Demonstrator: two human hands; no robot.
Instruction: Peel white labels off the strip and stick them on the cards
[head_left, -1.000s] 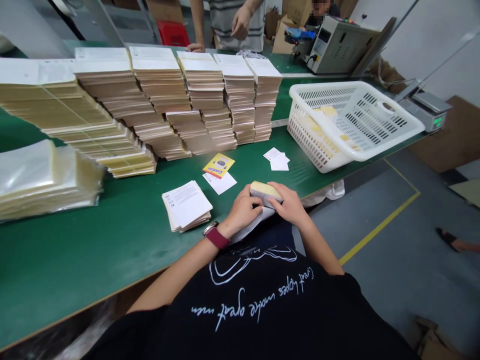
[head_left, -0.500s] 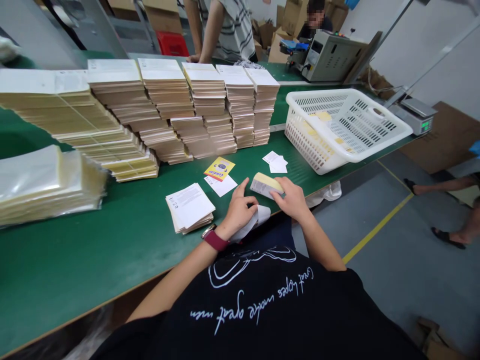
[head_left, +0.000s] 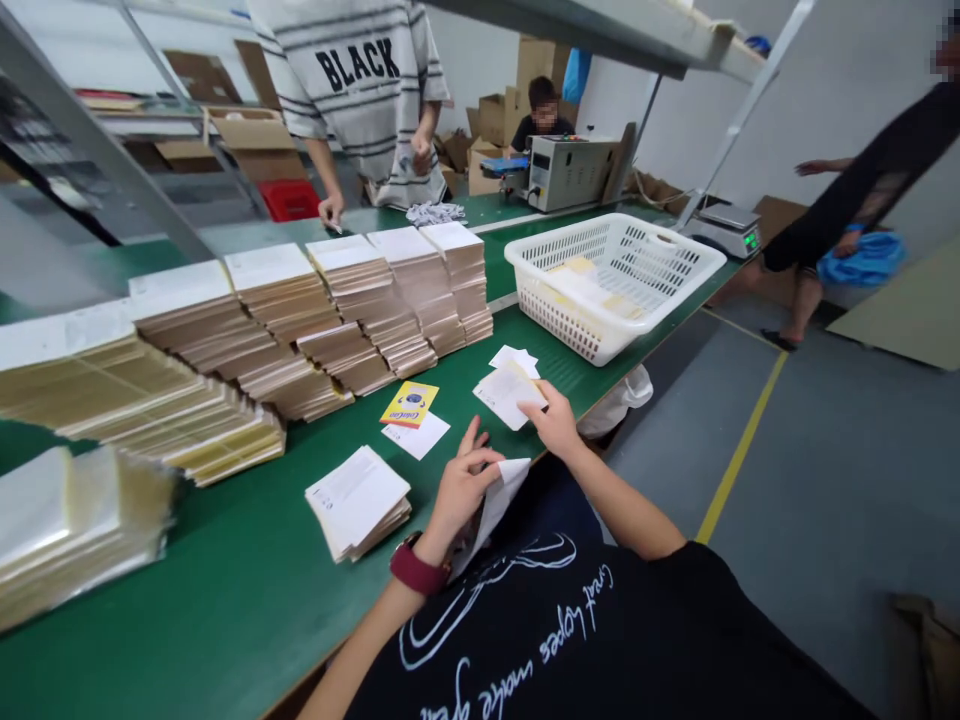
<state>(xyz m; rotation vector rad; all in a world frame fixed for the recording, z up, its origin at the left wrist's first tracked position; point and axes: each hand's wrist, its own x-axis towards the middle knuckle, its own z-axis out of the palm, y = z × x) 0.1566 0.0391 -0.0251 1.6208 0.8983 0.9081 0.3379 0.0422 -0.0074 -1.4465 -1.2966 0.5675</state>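
Note:
Between the thumb and fingers of my right hand (head_left: 556, 422) is a small stack of cards (head_left: 510, 394), its white printed face turned up. My left hand (head_left: 463, 488) pinches a white paper sheet (head_left: 501, 502) that hangs at the table edge, against my shirt. Just beyond it lie a yellow printed card (head_left: 409, 404) and a white card (head_left: 421, 437) partly under it. A neat pile of white cards (head_left: 358, 500) rests left of my left hand. More white cards (head_left: 514, 358) lie behind the held stack.
Tall stacks of cards (head_left: 352, 345) line the green table (head_left: 225, 580). Plastic-wrapped sheets (head_left: 75, 540) lie at the left. A white basket (head_left: 559, 315) holding yellowish pieces stands right, before a scale (head_left: 724, 232). One person stands across the table; another walks at the right.
The stack in my right hand has turned from edge-on to face up. My left hand keeps the paper sheet. The view has shifted, and a walking person now shows more fully.

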